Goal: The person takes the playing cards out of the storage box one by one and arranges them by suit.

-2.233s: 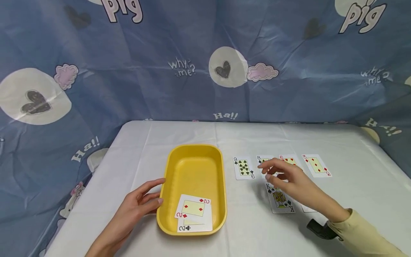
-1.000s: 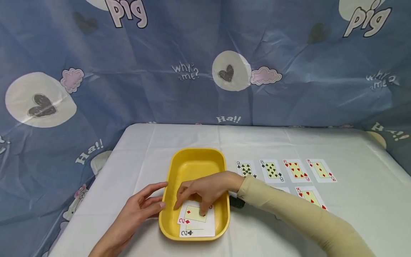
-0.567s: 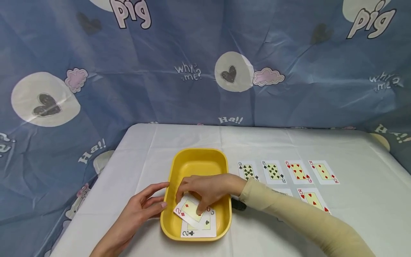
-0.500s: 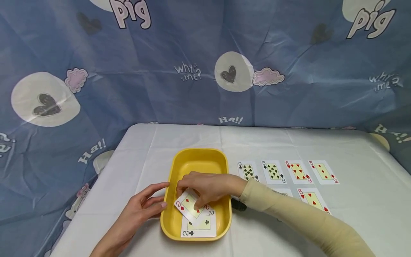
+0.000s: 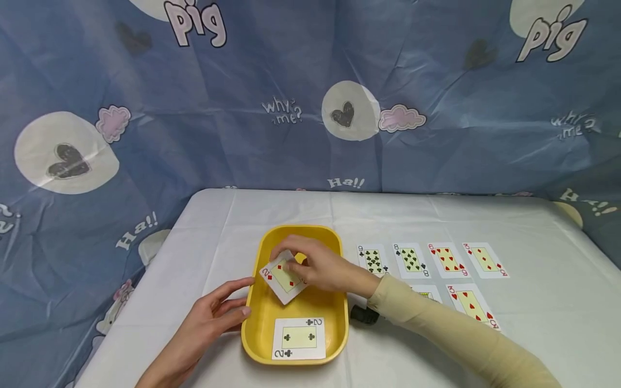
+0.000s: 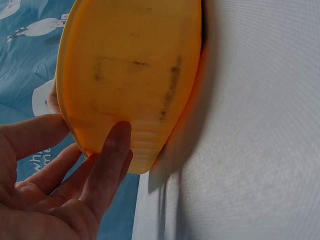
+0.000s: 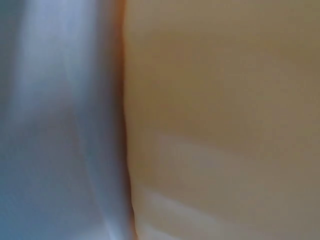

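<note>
My right hand (image 5: 320,264) pinches a two of diamonds playing card (image 5: 281,277) between thumb and fingers, tilted over the middle of a yellow tray (image 5: 257,318). A two of clubs (image 5: 298,338) lies face up at the tray's near end. On the tray's left side, my left hand (image 5: 206,318) rests its fingertips near the rim. The left wrist view shows those extended fingers (image 6: 117,145) against the tray's outer wall. In the right wrist view a beige sleeve (image 7: 225,100) fills most of the picture, and the right hand is out of sight there.
Right of the tray, a row holds the nine of clubs (image 5: 372,260), eight of spades (image 5: 411,261), six of hearts (image 5: 447,260) and three of diamonds (image 5: 485,260). Nearer lies a three of hearts (image 5: 473,306). The right forearm (image 5: 436,323) partly covers another card (image 5: 428,291).
My right hand has come from above the card rows into the tray, taken the two of diamonds off the two of clubs and lifted it toward the far end. The left hand stays put.
</note>
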Demonstrator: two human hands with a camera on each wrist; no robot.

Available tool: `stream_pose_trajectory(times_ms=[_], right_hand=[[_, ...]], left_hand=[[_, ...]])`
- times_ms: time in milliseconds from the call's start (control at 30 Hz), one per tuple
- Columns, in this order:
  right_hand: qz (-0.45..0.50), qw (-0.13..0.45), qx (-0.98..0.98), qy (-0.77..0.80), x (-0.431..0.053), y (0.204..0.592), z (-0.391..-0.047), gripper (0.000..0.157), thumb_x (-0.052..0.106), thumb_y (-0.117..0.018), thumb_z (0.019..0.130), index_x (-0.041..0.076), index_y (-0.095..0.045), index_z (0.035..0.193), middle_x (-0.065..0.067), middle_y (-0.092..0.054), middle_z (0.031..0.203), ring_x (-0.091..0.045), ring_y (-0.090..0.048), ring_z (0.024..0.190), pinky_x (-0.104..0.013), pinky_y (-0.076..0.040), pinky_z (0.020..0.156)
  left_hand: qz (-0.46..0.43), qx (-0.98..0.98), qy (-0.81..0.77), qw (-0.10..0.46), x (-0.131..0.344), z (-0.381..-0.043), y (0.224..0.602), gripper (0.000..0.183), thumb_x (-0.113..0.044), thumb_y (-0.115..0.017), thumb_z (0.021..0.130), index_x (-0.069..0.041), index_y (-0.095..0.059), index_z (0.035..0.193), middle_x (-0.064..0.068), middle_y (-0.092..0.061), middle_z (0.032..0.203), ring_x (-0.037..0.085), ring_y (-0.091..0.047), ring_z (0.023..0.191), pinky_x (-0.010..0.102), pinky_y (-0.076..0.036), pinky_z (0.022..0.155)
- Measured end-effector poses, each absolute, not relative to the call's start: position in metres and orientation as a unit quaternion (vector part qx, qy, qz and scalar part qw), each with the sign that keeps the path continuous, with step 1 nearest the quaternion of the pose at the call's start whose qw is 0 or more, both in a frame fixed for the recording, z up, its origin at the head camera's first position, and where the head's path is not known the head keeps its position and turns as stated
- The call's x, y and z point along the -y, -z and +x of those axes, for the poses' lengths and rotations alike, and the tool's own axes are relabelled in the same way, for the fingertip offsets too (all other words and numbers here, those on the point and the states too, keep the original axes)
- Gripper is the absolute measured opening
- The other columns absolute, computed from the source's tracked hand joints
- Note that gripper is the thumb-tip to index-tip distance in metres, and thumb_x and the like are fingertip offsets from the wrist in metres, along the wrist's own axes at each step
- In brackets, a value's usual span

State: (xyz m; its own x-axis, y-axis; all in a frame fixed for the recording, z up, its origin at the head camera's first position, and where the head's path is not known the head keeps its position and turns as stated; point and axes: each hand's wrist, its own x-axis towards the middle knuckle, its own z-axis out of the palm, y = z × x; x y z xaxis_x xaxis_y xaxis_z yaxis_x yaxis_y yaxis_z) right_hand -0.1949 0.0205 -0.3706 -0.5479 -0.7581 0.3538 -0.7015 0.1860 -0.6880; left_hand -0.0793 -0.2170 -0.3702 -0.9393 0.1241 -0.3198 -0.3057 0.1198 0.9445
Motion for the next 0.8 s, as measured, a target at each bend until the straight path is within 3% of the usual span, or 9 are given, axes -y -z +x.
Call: stream_pose_trajectory(times_ms=[167,400,633,800], right_hand=[[-0.408,-0.022,-0.752,0.517,-0.022,0.370,-0.192,0.028,-0.001,-0.063,0.094,0.017,-0.063,0.115,0.008,-0.060,0.114,-0.011,-0.056,0.106,-0.032,-0.047,0.094],[-0.332,-0.007,-0.711,0.621,-0.027,0.349,-0.179,0.027,-0.007,-0.055,0.096,0.002,-0.055,0.121,-0.011,-0.052,0.127,-0.028,-0.062,0.097,-0.041,-0.055,0.070],[-0.286,-0.003,-0.698,0.656,-0.050,0.352,-0.191,0.030,-0.002,-0.058,0.097,0.008,-0.055,0.126,-0.010,-0.048,0.135,-0.029,-0.063,0.097,-0.040,-0.057,0.062],[-0.277,-0.016,-0.701,0.657,-0.082,0.347,-0.194,0.029,-0.003,-0.059,0.096,0.004,-0.055,0.124,-0.014,-0.049,0.130,-0.029,-0.062,0.092,-0.037,-0.055,0.058]], left_hand=[[-0.068,-0.732,-0.658,0.162,0.216,-0.080,0.371,0.058,-0.021,-0.072,0.091,-0.014,-0.049,0.143,0.018,-0.052,0.140,0.028,-0.059,0.118,0.040,-0.054,0.085],[-0.073,-0.735,-0.655,0.162,0.216,-0.081,0.371,0.058,-0.022,-0.073,0.090,-0.015,-0.049,0.143,0.016,-0.055,0.137,0.027,-0.060,0.116,0.040,-0.054,0.085],[-0.074,-0.732,-0.656,0.165,0.216,-0.082,0.371,0.058,-0.021,-0.073,0.090,-0.015,-0.049,0.143,0.016,-0.056,0.136,0.027,-0.060,0.116,0.040,-0.054,0.085],[-0.079,-0.733,-0.655,0.166,0.216,-0.082,0.372,0.057,-0.021,-0.072,0.091,-0.015,-0.050,0.143,0.016,-0.057,0.135,0.027,-0.061,0.115,0.041,-0.054,0.085]])
